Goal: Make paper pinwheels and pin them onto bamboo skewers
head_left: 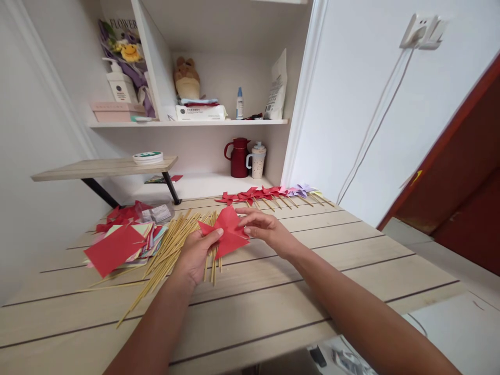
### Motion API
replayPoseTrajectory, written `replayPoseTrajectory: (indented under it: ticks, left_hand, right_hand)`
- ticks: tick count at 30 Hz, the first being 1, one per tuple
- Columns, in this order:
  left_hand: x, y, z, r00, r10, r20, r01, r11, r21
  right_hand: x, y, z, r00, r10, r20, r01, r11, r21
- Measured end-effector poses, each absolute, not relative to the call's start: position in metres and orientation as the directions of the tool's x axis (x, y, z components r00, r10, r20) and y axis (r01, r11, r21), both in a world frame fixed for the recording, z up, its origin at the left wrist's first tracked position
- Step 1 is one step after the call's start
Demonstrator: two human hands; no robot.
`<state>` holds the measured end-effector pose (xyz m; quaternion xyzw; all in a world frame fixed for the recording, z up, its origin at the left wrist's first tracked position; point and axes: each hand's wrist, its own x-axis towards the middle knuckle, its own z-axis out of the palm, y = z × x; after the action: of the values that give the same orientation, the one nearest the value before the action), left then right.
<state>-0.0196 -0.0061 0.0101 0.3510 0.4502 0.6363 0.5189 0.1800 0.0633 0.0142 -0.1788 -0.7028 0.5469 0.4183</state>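
Between the thumb and fingers of my left hand (pixel 201 252) is a red pinwheel paper (pixel 230 234), cut so that its corners stand out as separate flaps. My right hand (pixel 265 229) is at the paper's right side, fingers stretched and thumb apart; whether the fingertips touch the flap is hard to see. Beneath and left of the paper lies a loose heap of thin wooden sticks (pixel 172 247). A stack of coloured paper sheets with a red square (pixel 113 250) on top sits further left.
Along the table's back edge lies a row of pinwheels on sticks (pixel 250 196), red, pink and purple. A clear plastic box (pixel 158 212) stands behind the paper stack. A small raised shelf (pixel 105 167) overhangs the back left. A red jug (pixel 239 158) and a cup (pixel 258 160) stand behind.
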Motion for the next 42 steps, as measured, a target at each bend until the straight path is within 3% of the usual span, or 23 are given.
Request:
replayPoseTrajectory:
  ticks: [12,18,42]
  left_hand:
    - [-0.024,-0.003,0.001,-0.162,0.987,-0.001,-0.334,-0.054,0.941]
    - [-0.022,-0.005,0.002,-0.155,0.988,0.011,-0.321,-0.061,0.945]
    - [-0.016,-0.004,-0.001,-0.162,0.987,0.010,-0.249,-0.050,0.967]
  right_hand:
    - [0.179,0.061,0.013,-0.631,0.687,0.360,-0.132,0.362,-0.923]
    - [0.173,0.059,0.012,-0.619,0.665,0.419,-0.175,0.403,-0.898]
    - [0.159,0.050,0.006,-0.475,0.804,0.357,-0.124,0.341,-0.932]
